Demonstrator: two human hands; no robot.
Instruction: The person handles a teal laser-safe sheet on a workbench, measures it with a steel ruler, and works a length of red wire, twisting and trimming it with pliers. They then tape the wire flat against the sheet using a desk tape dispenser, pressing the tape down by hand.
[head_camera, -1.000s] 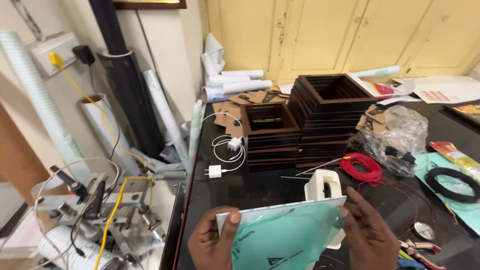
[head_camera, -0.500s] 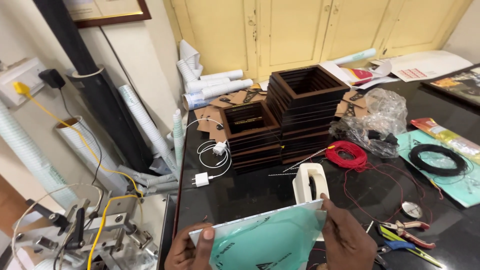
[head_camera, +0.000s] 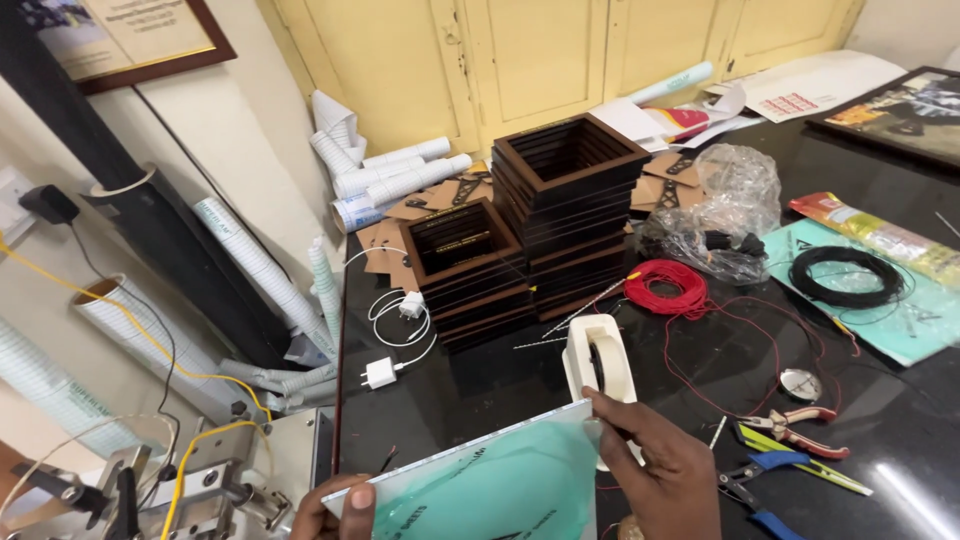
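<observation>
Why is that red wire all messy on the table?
The red wire coil has come partly undone: loose strands trail across the black table toward the pliers. Otherwise it is just clutter; both hands hold a green-tinted sheet.

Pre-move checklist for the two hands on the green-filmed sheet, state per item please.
1. Left hand grips the sheet's lower left corner: ok.
2. Right hand holds the top right corner of the green-filmed sheet: ok.
3. Whole sheet in view: not ok, its lower part runs off the frame.
4. White tape dispenser stands upright just behind the right hand; touching or apart: cannot tell.
5. Pliers and blue-handled cutters lie on the black table to the right, apart from the sheet: ok.
6. Red wire coil trails loose strands toward the right hand: not ok.
</observation>
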